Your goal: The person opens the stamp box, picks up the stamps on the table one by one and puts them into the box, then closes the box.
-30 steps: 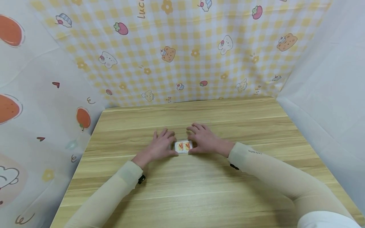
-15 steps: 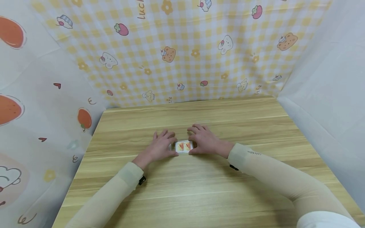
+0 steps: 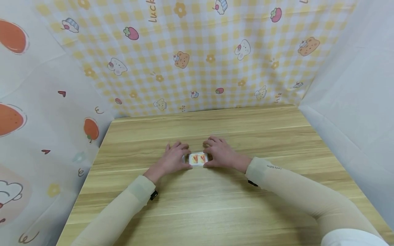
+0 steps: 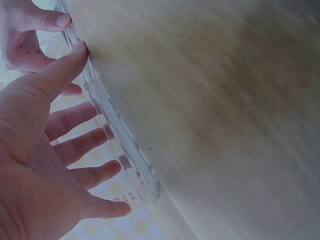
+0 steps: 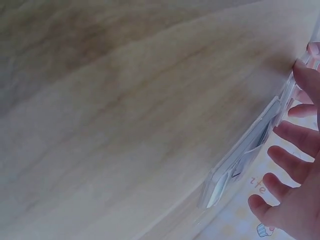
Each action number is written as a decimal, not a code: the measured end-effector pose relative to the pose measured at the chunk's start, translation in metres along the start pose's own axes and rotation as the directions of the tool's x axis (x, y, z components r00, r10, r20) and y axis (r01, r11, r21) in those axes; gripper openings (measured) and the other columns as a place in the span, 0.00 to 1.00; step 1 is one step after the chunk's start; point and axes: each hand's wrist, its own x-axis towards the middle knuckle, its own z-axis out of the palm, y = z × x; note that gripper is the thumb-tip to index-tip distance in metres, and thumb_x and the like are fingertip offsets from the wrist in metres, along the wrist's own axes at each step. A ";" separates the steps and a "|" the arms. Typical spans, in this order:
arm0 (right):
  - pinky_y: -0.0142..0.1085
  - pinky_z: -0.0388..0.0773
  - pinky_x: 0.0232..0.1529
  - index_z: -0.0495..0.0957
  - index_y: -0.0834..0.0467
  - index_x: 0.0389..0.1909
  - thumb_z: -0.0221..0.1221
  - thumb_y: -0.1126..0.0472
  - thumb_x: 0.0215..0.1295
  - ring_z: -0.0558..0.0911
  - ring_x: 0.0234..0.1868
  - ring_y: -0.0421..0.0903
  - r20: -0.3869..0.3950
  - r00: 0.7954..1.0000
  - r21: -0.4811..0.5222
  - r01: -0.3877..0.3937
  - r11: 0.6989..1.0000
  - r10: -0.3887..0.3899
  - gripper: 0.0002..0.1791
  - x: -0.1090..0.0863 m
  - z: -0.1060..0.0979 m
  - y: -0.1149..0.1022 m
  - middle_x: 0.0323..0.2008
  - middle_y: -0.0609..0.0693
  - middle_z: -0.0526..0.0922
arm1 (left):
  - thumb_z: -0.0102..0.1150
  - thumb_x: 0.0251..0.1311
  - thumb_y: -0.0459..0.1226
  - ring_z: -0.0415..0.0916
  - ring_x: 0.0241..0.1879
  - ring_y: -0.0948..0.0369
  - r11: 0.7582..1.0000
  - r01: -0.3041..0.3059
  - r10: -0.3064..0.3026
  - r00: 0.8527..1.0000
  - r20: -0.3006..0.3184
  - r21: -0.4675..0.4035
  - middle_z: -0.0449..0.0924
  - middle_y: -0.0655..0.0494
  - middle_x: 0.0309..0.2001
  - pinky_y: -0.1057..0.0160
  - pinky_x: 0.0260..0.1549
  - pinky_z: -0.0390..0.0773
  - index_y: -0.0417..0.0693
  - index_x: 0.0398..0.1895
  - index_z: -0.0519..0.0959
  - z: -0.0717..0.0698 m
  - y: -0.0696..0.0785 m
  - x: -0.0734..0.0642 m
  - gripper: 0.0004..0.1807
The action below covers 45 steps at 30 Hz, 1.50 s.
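item 1, nearest: my two sleeves, pale beige, reaching in from the lower edge of the head view over the wooden worktop (image 3: 215,208).

item 2: my left hand (image 3: 172,159), flat on the worktop with fingers spread and fairly straight; the thumb touches the near left edge of the clear case. in the left wrist view the left hand (image 4: 45,150) shows the same spread, thumb tip against the case rim, the other fingers fanned beyond it. i see no curl round the case.

item 3: small clear case (image 3: 198,158), flat on the worktop about mid-table, lying between both hands; an orange and white printed picture shows through its top. in the wrist views it reads as a thin transparent slab (image 4: 120,145) and (image 5: 240,155); what is inside i cannot tell.

item 4: my right hand (image 3: 222,154), also laid flat, fingers spread and only slightly bent, thumb against the near right edge of the case. right wrist view: right hand (image 5: 295,165) with fingers fanned beside the case edge.

item 5, far: yellow checked backdrop (image 3: 197,58) with bears, strawberries and flowers behind the worktop; a white sheet with orange fruit (image 3: 37,112) on the left; a plain white sheet (image 3: 354,95) on the right.
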 end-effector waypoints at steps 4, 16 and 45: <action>0.54 0.63 0.50 0.80 0.51 0.45 0.59 0.31 0.45 0.61 0.59 0.52 0.011 1.000 -0.007 -0.009 1.000 0.009 0.33 -0.002 0.000 -0.001 0.57 0.51 0.69 | 0.65 0.39 0.61 0.51 0.64 0.48 1.000 -0.002 0.002 1.000 0.005 -0.009 0.63 0.56 0.62 0.32 0.54 0.47 0.56 0.53 0.76 0.000 0.002 0.000 0.36; 0.55 0.63 0.49 0.81 0.50 0.44 0.60 0.31 0.44 0.61 0.59 0.54 0.009 0.999 -0.021 -0.041 0.999 0.042 0.32 0.000 -0.002 -0.007 0.57 0.52 0.69 | 0.67 0.40 0.57 0.49 0.65 0.43 0.999 -0.029 0.029 1.000 0.007 -0.014 0.63 0.55 0.63 0.30 0.52 0.46 0.49 0.53 0.76 -0.002 0.005 0.000 0.36; 0.56 0.58 0.55 0.71 0.47 0.57 0.57 0.31 0.48 0.57 0.63 0.55 0.020 0.988 -0.013 -0.155 0.988 0.155 0.37 -0.002 -0.015 -0.003 0.62 0.52 0.63 | 0.59 0.47 0.61 0.52 0.63 0.44 0.999 -0.034 0.032 0.993 -0.113 -0.017 0.63 0.47 0.63 0.30 0.51 0.47 0.49 0.59 0.70 -0.015 0.013 0.012 0.38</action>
